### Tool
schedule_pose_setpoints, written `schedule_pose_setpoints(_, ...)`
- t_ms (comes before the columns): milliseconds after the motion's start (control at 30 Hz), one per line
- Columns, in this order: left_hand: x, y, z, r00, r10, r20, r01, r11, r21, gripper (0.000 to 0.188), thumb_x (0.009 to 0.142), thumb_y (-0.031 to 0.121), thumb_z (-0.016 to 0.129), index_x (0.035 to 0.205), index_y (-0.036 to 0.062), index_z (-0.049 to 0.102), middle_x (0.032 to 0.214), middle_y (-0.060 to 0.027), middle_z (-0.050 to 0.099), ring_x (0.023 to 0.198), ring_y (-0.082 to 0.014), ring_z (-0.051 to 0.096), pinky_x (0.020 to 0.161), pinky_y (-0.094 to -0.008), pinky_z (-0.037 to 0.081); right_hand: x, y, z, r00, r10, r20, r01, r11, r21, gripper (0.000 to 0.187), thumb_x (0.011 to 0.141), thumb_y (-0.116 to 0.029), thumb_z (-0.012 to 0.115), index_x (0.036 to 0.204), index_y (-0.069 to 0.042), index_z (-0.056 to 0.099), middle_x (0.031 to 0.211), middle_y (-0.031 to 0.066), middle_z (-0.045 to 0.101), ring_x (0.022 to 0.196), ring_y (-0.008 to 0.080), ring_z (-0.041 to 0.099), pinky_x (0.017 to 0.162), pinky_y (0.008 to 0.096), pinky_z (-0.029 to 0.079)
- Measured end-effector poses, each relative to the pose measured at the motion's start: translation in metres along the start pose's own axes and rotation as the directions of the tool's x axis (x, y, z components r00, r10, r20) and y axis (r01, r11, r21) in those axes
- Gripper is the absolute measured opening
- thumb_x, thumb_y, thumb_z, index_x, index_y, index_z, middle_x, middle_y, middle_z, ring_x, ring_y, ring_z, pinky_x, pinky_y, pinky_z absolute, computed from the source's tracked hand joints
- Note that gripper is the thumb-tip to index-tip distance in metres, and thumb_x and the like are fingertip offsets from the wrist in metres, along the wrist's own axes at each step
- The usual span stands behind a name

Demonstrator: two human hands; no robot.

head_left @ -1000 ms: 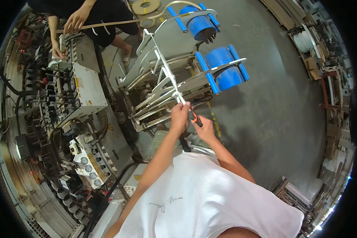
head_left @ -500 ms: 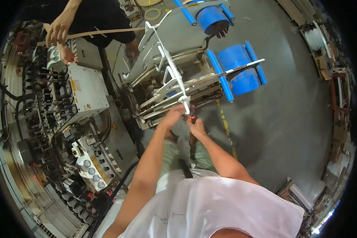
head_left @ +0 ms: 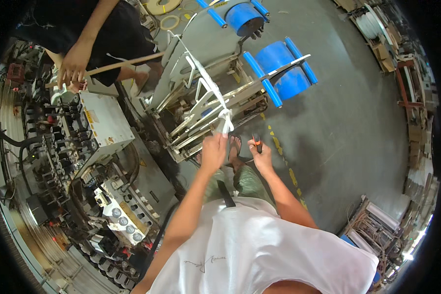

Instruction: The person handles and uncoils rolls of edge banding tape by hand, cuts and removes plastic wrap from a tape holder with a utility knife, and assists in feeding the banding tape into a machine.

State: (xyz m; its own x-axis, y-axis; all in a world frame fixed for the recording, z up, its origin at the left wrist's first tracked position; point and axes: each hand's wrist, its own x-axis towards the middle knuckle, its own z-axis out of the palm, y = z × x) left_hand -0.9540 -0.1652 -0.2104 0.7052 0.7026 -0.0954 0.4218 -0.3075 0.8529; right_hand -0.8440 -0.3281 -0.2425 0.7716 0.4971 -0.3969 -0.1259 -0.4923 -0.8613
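A white strap runs down from the frame and is knotted near its lower end. Just below the knot, my left hand is closed on the strap's tail. My right hand is apart from it, to the right, gripping a small black-and-orange hand tool; its exact kind is too small to make out.
A metal frame carries blue rollers ahead. Machinery with a white box stands on the left. Beyond it, another person's hand is near a tan strip. Racks line the right side.
My right hand has moved right with the tool, away from the strap and my left hand. My left hand has shifted slightly lower, still at the strap's end.
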Motion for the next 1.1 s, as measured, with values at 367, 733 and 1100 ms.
schedule_pose_setpoints(367,-0.084,0.015,-0.010,0.911,-0.287,0.295,0.326,0.941,-0.091,0.035,0.100,0.029,0.047,0.087,0.0000,0.062,0.069,-0.0086,0.063,0.068,-0.0141,0.059,0.066,-0.0348,0.047,-0.036,-0.059,0.029,0.898,0.156,0.412,-0.356,0.809,0.469,0.026,0.091,-0.017,0.062,0.105,0.005,0.063,0.078,0.0067,0.064,0.066,0.0123,0.059,0.058,0.0263,0.048)
schedule_pose_setpoints(733,0.033,0.005,0.004,0.709,-0.543,0.450,0.704,0.506,-0.499,0.026,0.088,0.016,0.060,0.107,-0.0013,0.061,0.082,-0.0051,0.065,0.072,-0.0148,0.058,0.066,-0.0311,0.047,-0.053,-0.027,0.026,0.906,-0.013,0.424,-0.055,0.988,0.147,0.022,0.086,-0.017,0.067,0.099,0.001,0.068,0.079,0.0040,0.066,0.070,0.0111,0.055,0.068,0.0297,0.047)
schedule_pose_setpoints(1100,0.034,0.006,0.013,0.944,-0.331,-0.002,0.331,0.943,0.040,0.024,0.077,0.012,0.059,0.096,-0.0017,0.062,0.069,-0.0178,0.060,0.065,-0.0303,0.058,0.064,-0.0403,0.045,0.046,-0.017,-0.020,0.837,-0.546,0.031,0.475,0.696,-0.538,0.033,0.063,-0.004,0.071,0.095,-0.009,0.070,0.096,0.0108,0.068,0.095,0.0329,0.056,0.088,0.0434,0.040)
